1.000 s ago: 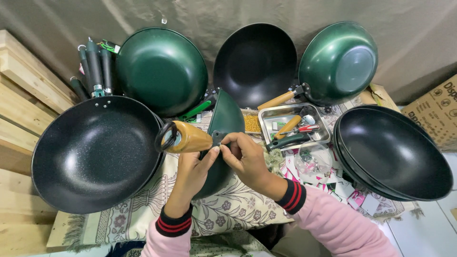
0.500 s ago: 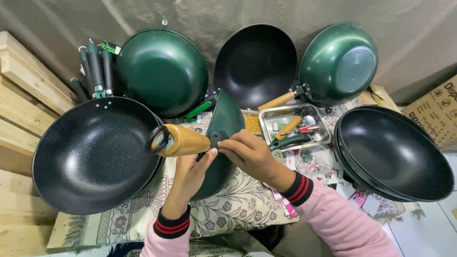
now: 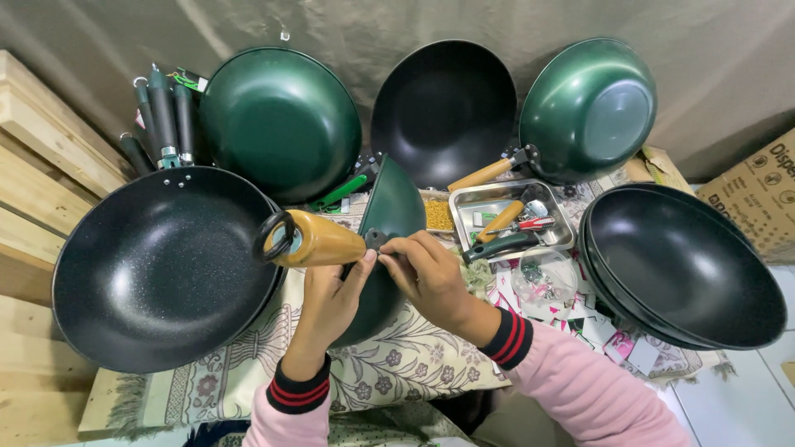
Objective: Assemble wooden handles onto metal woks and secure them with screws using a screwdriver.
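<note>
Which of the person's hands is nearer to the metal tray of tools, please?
Right. The right hand sits just left of the metal tray; the left hand is farther away, under the wooden handle.

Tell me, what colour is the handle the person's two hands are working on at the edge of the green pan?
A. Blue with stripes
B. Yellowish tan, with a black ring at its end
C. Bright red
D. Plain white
B: the handle is yellowish tan with a black hanging ring at its far end; the left hand supports it from below while the right hand pinches the dark bracket joining it to the green pan.
</note>
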